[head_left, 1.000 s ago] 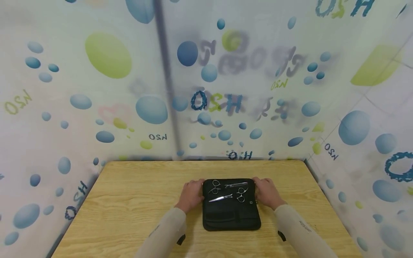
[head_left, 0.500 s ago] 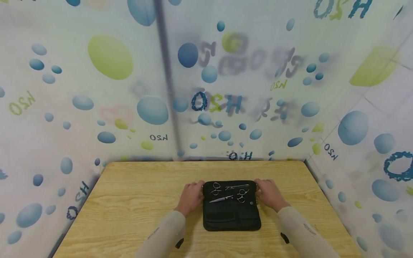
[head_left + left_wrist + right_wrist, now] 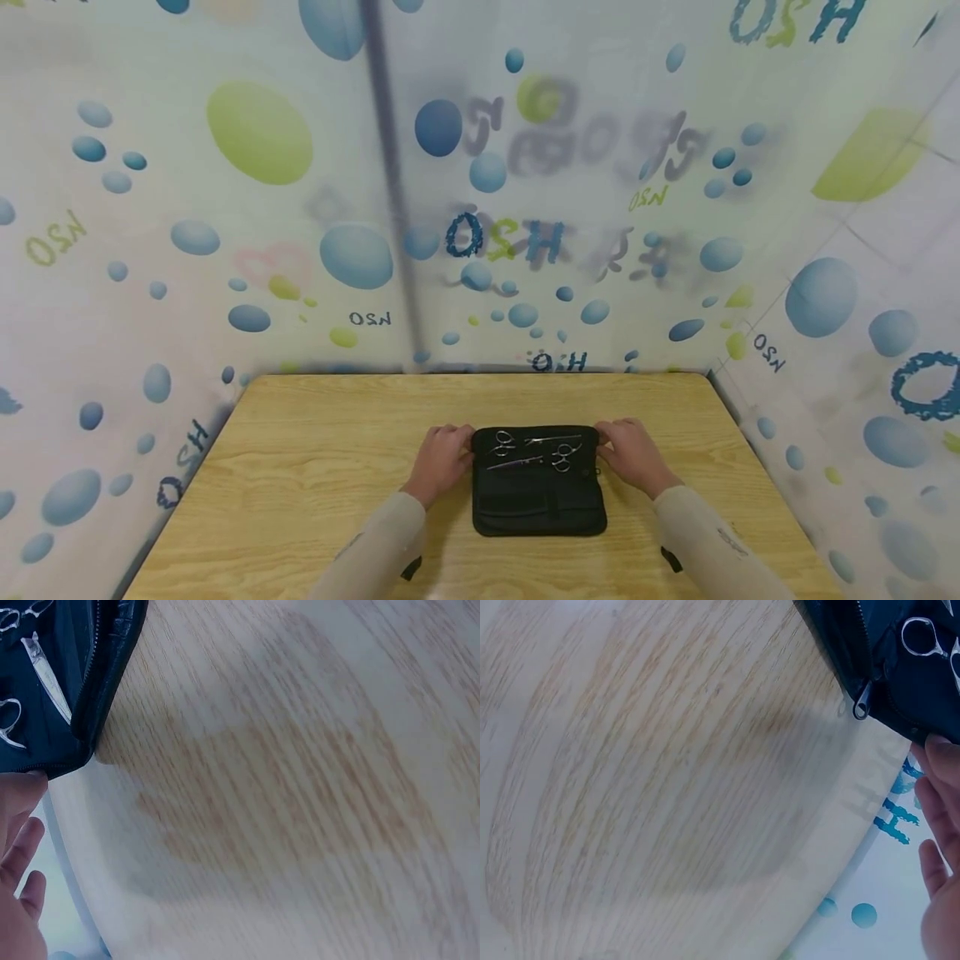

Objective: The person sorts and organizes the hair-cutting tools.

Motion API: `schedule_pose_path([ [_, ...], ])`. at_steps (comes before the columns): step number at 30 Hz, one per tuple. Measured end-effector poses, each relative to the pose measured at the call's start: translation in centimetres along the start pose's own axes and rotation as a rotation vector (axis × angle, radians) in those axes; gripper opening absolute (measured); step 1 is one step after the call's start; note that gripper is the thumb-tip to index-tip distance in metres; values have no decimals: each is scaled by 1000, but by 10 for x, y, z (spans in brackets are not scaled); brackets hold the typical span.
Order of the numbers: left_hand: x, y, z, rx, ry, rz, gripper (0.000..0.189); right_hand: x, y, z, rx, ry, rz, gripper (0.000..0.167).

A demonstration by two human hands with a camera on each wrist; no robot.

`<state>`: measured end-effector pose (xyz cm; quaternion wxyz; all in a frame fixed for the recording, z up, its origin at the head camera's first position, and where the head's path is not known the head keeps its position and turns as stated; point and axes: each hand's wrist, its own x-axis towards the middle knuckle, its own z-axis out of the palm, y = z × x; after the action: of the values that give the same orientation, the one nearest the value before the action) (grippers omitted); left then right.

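Observation:
A black zip case (image 3: 517, 510) lies open on the wooden table, with two pairs of silver hairdressing scissors held in its far half, blades pointing opposite ways. One slim scissor blade (image 3: 46, 679) shows clearly in the left wrist view. My left hand (image 3: 441, 460) pinches the far left corner, thumb (image 3: 22, 791) over the edge. At the far right corner my right hand (image 3: 633, 454) does the same, its thumb (image 3: 943, 757) against the lining. The far half tilts upward between both hands, and the scissors look foreshortened. The near half, with its pockets, rests flat.
The wooden table (image 3: 315, 450) reaches back to a pale wall (image 3: 300, 200) printed with blue and green dots and letters. A zip pull (image 3: 862, 701) hangs at the right side of the case.
The case's far edge has come up and slightly toward me, tilting the scissors half more steeply. Both hands keep their grip on the corners, with the wrists spreading slightly outward.

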<state>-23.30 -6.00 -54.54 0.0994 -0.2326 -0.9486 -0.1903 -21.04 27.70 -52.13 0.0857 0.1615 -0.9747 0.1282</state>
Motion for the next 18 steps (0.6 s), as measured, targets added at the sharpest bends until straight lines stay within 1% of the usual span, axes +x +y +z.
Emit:
schedule_pose_path([
  [3,-2,-1,-3,-15,-23,8,19,-2,1,-3,24,0,-26,12],
  [5,-3,-1,-5,-30,-27,25,16,-3,3,-3,46,-4,-57,8],
  [7,-5,-2,-7,-44,-27,53,12,-6,7,-3,88,-33,-75,14],
  [10,-8,-4,-10,-61,-28,109,2,-11,13,-2,153,-118,-86,20],
  [12,-10,-6,-11,-76,-45,146,6,-15,16,-1,190,-178,-81,20],
  [14,-12,-7,-12,-92,-74,167,10,-18,18,-1,217,-216,-85,20],
  [16,-14,-9,-13,-112,-107,177,13,-21,19,-1,234,-230,-101,22],
  [18,-16,-10,-14,-126,-147,178,18,-24,19,0,250,-225,-123,22],
])
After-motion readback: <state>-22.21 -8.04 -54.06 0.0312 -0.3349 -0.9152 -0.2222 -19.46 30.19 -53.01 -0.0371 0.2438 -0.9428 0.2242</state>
